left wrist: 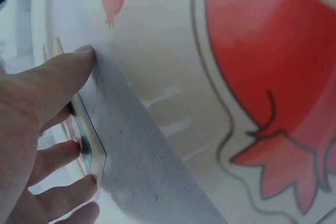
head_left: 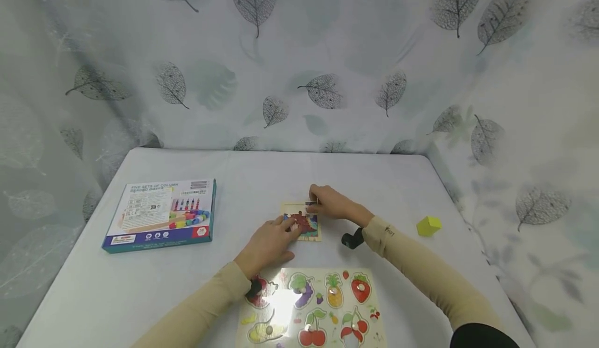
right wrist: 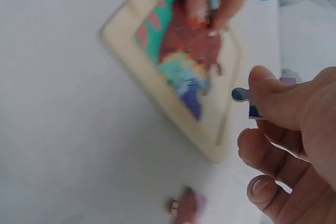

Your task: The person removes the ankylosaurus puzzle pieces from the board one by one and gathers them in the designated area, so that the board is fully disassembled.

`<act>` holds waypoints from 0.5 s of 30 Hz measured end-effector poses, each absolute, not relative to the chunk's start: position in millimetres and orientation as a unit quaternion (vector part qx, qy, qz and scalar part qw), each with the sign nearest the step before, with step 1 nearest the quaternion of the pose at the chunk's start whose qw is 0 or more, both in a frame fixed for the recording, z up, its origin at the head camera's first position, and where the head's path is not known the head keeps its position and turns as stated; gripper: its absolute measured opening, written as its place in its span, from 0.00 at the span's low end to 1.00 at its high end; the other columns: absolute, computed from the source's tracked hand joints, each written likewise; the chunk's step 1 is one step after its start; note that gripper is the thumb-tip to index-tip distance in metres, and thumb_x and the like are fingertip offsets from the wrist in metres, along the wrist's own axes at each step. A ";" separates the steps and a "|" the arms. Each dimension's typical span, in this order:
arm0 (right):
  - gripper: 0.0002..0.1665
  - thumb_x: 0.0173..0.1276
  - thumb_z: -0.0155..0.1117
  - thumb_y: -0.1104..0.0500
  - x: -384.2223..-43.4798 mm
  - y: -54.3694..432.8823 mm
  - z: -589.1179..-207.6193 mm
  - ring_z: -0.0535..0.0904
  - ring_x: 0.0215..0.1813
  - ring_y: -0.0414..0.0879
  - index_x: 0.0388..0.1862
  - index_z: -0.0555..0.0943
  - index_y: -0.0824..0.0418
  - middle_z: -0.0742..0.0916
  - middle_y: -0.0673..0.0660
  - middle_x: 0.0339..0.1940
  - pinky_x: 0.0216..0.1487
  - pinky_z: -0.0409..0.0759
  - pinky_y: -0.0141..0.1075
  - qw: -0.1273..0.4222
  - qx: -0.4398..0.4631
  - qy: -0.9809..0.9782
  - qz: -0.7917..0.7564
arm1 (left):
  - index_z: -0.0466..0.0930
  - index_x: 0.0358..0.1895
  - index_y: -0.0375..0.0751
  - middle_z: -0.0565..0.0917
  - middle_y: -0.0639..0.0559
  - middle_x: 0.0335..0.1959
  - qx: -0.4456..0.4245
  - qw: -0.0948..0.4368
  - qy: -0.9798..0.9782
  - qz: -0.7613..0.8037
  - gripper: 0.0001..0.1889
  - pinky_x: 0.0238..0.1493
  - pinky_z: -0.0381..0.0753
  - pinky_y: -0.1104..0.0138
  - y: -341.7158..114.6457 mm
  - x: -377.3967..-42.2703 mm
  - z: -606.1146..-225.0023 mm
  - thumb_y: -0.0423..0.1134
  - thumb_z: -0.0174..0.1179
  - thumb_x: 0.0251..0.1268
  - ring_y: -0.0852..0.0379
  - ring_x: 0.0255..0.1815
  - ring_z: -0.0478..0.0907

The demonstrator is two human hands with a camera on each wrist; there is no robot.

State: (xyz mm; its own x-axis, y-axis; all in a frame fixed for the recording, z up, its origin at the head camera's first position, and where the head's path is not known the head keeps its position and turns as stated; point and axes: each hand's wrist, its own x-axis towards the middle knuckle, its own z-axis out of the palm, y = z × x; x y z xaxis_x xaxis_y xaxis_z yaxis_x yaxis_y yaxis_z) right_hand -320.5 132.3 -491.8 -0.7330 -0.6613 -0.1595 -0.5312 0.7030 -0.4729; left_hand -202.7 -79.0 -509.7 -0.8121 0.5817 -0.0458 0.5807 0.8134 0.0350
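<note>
A small wooden jigsaw puzzle (right wrist: 149,90) lies flat on the white table, its picture partly filled with a reddish-brown animal and a bare strip along one side. My left hand (head_left: 273,241) rests on it, fingertips touching the picture and its edge while the thumb sits apart near the table. Between thumb and fingers my right hand (head_left: 332,202) pinches a small puzzle piece (right wrist: 240,94), bluish with a rounded knob, just above the frame's far right side. A loose puzzle piece (right wrist: 189,207), reddish and purple, lies on the table beside the puzzle.
Nearest me is a wooden fruit peg board (head_left: 323,309), partly under my left wrist. A flat beaded-toy box (head_left: 159,213) lies at the left, and a yellow block (head_left: 428,226) stands at the right. A leaf-patterned curtain (head_left: 290,67) hangs behind the table.
</note>
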 end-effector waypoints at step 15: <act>0.12 0.72 0.65 0.56 -322.0 247.0 -466.9 0.73 0.29 0.44 0.41 0.74 0.63 0.81 0.57 0.29 0.30 0.71 0.34 0.096 -0.192 0.941 -0.261 | 0.74 0.69 0.48 0.72 0.43 0.73 0.280 0.063 0.956 0.063 0.30 0.67 0.74 0.44 -80.4 -200.2 -506.6 0.54 0.64 0.66 0.38 0.73 0.69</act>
State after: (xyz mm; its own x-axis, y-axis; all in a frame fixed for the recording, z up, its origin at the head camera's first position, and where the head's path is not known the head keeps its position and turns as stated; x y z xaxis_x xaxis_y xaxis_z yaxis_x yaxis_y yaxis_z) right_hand -322.0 247.0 -466.9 -0.9081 -0.4108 -0.0809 -0.3104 0.7902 -0.5285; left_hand -200.2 -80.4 -506.6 -0.8356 0.5427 -0.0858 0.5267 0.8356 0.1560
